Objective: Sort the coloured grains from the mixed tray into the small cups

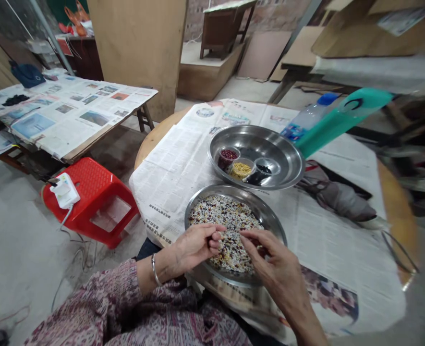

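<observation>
Right now the mixed grains and beans lie spread across the bottom of the round steel dish in front of you, white mostly, flecked with dark red, yellow and black. Your left hand hangs over the near left part of it, fingers curled in and thumb laid toward them; your right hand comes over the right rim, thumb and forefinger drawn close together. I cannot tell whether either one has anything pinched. A silver bracelet circles your left wrist. Just beyond the dish sits a wider steel basin with three clear cups in it: red beans, yellow grains and black beans. Past its right side are a blue-capped bottle and a green plastic piece, with a grey fabric bundle nearer you. Newspaper covers the table beneath. Off to your left, a red stool carries a white power strip.
</observation>
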A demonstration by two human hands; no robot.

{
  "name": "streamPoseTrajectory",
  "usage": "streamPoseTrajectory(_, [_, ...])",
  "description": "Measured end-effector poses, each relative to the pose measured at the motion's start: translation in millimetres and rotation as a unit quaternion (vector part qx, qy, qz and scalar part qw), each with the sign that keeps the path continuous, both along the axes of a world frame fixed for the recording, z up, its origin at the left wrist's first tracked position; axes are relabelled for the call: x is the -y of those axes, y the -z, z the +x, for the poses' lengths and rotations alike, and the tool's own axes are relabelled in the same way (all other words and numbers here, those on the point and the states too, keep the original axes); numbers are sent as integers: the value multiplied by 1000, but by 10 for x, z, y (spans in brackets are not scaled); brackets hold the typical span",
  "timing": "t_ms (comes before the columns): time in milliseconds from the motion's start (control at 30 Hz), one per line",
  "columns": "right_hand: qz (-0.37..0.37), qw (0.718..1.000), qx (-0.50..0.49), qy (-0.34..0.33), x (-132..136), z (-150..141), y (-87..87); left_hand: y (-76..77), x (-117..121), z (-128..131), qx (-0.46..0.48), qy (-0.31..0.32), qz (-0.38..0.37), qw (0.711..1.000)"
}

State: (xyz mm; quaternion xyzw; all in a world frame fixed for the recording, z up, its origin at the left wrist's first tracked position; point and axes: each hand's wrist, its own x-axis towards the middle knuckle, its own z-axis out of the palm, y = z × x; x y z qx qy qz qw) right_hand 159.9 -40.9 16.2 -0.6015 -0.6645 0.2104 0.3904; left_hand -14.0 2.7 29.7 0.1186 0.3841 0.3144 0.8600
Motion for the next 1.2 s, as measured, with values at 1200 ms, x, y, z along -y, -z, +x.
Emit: streamPoseTrajectory(1200, [-24, 977, 188, -101, 246, 69, 203, -178, -260, -267, -381, 320, 640, 585])
